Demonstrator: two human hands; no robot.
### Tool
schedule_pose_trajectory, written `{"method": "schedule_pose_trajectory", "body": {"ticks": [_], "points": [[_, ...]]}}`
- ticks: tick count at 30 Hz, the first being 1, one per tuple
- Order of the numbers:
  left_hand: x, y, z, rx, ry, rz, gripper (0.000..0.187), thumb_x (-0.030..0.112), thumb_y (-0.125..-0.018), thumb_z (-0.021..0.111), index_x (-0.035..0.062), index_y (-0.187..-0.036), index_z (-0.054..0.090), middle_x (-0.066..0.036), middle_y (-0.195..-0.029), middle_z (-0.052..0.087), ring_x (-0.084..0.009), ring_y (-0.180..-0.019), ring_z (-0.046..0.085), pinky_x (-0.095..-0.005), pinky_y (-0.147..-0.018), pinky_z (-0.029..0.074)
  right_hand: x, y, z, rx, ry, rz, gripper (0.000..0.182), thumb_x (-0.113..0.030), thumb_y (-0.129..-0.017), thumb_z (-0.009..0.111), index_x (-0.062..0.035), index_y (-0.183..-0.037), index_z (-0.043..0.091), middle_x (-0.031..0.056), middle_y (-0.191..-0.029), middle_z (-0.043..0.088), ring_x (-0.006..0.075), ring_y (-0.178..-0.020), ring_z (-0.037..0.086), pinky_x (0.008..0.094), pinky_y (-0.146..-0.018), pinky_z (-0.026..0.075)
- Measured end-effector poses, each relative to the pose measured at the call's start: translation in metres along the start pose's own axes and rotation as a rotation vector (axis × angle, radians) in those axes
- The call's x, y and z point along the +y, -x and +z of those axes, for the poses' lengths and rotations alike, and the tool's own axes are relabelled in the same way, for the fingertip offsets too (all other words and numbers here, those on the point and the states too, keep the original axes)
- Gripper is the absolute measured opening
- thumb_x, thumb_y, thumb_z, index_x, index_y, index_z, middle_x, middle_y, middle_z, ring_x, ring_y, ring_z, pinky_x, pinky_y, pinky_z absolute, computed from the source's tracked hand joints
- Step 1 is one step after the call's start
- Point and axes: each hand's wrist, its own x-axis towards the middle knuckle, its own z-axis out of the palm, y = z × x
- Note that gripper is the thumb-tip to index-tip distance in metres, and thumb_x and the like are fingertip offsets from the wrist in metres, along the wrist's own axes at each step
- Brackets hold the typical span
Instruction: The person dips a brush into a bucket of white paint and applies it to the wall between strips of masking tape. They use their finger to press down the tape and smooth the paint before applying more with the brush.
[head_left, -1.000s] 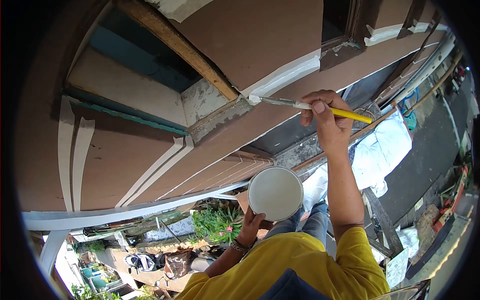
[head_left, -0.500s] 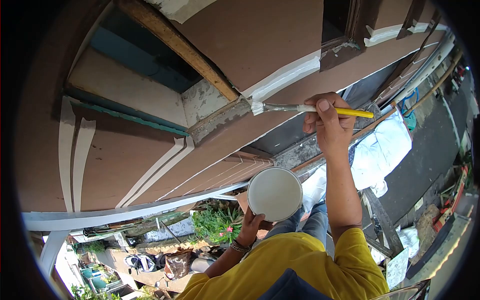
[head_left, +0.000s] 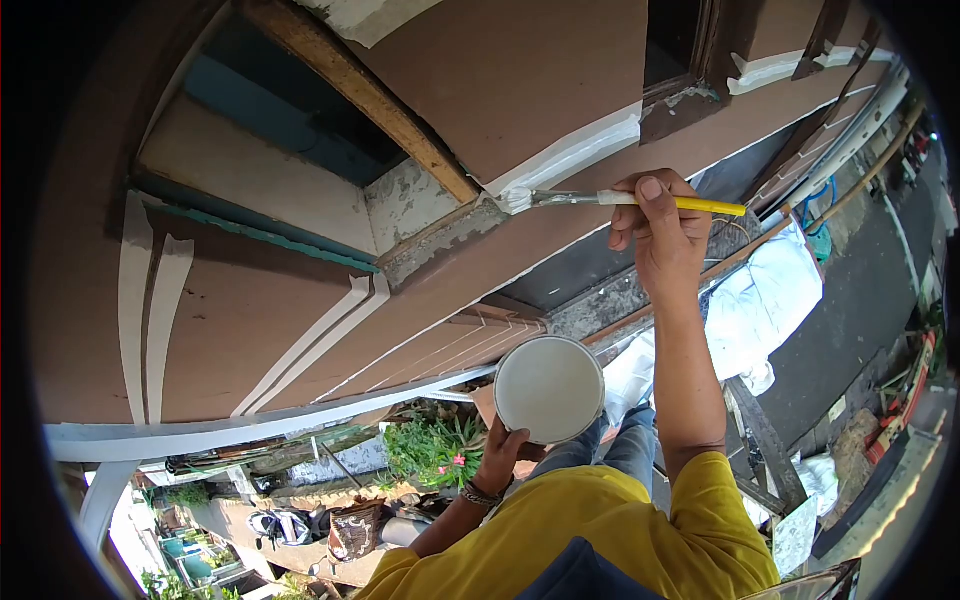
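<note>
My right hand [head_left: 660, 215] is closed around the yellow handle of a paintbrush [head_left: 575, 197]. Its white-coated bristles sit at the left end of a white stripe [head_left: 585, 150] on the brown wall [head_left: 510, 90], right by the window corner. Lower down, my left hand [head_left: 502, 455], with a bracelet at the wrist, grips a round paint can [head_left: 549, 390] by its side. Pale paint shows inside the can, which is held upright in front of my body; some of the fingers are hidden behind it.
An open window recess with a wooden frame [head_left: 360, 95] is at upper left. Paired pale stripes [head_left: 155, 310] run along the wall below it. White sacks [head_left: 765, 300] lie on the ground at right, near wooden planks [head_left: 765, 440]. Plants [head_left: 435, 450] and a parked motorbike [head_left: 290, 525] are far below.
The brush tip has moved slightly up, onto the end of the white stripe, and the brush lies at a changed angle. My left hand and the can have stayed in place.
</note>
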Motion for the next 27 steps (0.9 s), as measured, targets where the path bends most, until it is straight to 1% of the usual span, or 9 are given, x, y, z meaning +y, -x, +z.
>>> {"method": "schedule_pose_trajectory", "body": {"ticks": [4, 7, 10, 13, 16, 22, 25, 27], "points": [[-0.003, 0.000, -0.002, -0.001, 0.012, -0.005, 0.047, 0.009, -0.096, 0.049, 0.0067, -0.143, 0.039, -0.016, -0.104, 0.069, -0.0235, -0.074, 0.073, -0.0342, -0.065, 0.064, 0.000, 0.001, 0.002, -0.033, -0.026, -0.010, 0.028, -0.023, -0.100, 0.063, 0.0037, -0.092, 0.068, 0.0105, -0.071, 0.067, 0.0137, -0.053, 0.062, 0.0236, -0.047, 0.050], [-0.003, -0.001, -0.001, -0.003, 0.014, 0.002, 0.048, 0.009, -0.097, 0.049, 0.0072, -0.143, 0.038, -0.016, -0.104, 0.069, -0.0229, -0.074, 0.073, -0.0339, -0.065, 0.064, 0.005, -0.002, 0.003, -0.045, 0.009, 0.034, 0.028, -0.024, -0.100, 0.063, 0.0032, -0.093, 0.068, 0.0104, -0.073, 0.067, 0.0136, -0.052, 0.061, 0.0236, -0.047, 0.050], [-0.001, -0.001, -0.001, -0.008, 0.007, 0.009, 0.048, 0.009, -0.097, 0.048, 0.0073, -0.144, 0.038, -0.015, -0.105, 0.069, -0.0226, -0.074, 0.073, -0.0337, -0.066, 0.064, -0.002, -0.003, 0.001, 0.013, 0.004, -0.004, 0.030, -0.025, -0.100, 0.063, 0.0034, -0.091, 0.069, 0.0081, -0.066, 0.064, 0.0116, -0.051, 0.060, 0.0232, -0.049, 0.049], [-0.001, 0.000, -0.001, -0.016, -0.002, 0.015, 0.049, 0.009, -0.097, 0.048, 0.0074, -0.145, 0.038, -0.015, -0.105, 0.069, -0.0223, -0.074, 0.073, -0.0337, -0.066, 0.064, -0.006, -0.002, 0.001, 0.002, -0.037, -0.007, 0.030, -0.024, -0.100, 0.063, 0.0032, -0.090, 0.069, 0.0078, -0.065, 0.064, 0.0118, -0.051, 0.060, 0.0234, -0.049, 0.049], [-0.002, -0.002, 0.000, -0.009, -0.003, 0.012, 0.050, 0.009, -0.097, 0.048, 0.0075, -0.145, 0.037, -0.016, -0.105, 0.069, -0.0223, -0.074, 0.073, -0.0337, -0.066, 0.064, -0.001, -0.003, 0.005, -0.058, 0.004, 0.025, 0.026, -0.021, -0.100, 0.061, 0.0030, -0.091, 0.067, 0.0112, -0.071, 0.066, 0.0141, -0.050, 0.059, 0.0236, -0.046, 0.048], [0.002, 0.001, 0.002, 0.001, 0.005, -0.003, 0.050, 0.010, -0.096, 0.049, 0.0080, -0.145, 0.037, -0.015, -0.105, 0.069, -0.0224, -0.074, 0.073, -0.0336, -0.065, 0.064, -0.001, -0.005, -0.002, -0.044, -0.021, -0.038, 0.027, -0.021, -0.100, 0.061, 0.0042, -0.092, 0.067, 0.0108, -0.070, 0.065, 0.0143, -0.049, 0.059, 0.0235, -0.046, 0.047], [-0.002, -0.001, -0.001, 0.001, 0.012, -0.004, 0.050, 0.010, -0.096, 0.049, 0.0080, -0.145, 0.037, -0.015, -0.105, 0.069, -0.0224, -0.074, 0.073, -0.0336, -0.065, 0.064, -0.001, -0.005, 0.008, -0.043, 0.006, 0.007, 0.029, -0.025, -0.100, 0.062, 0.0022, -0.090, 0.069, 0.0075, -0.065, 0.065, 0.0110, -0.050, 0.060, 0.0228, -0.048, 0.049], [-0.001, -0.002, -0.001, -0.005, 0.009, 0.001, 0.050, 0.009, -0.096, 0.049, 0.0080, -0.145, 0.037, -0.015, -0.104, 0.069, -0.0224, -0.073, 0.073, -0.0335, -0.065, 0.064, 0.003, -0.009, 0.004, -0.027, 0.015, -0.007, 0.030, -0.025, -0.100, 0.062, 0.0025, -0.090, 0.069, 0.0075, -0.065, 0.065, 0.0110, -0.050, 0.060, 0.0228, -0.048, 0.049]]}}
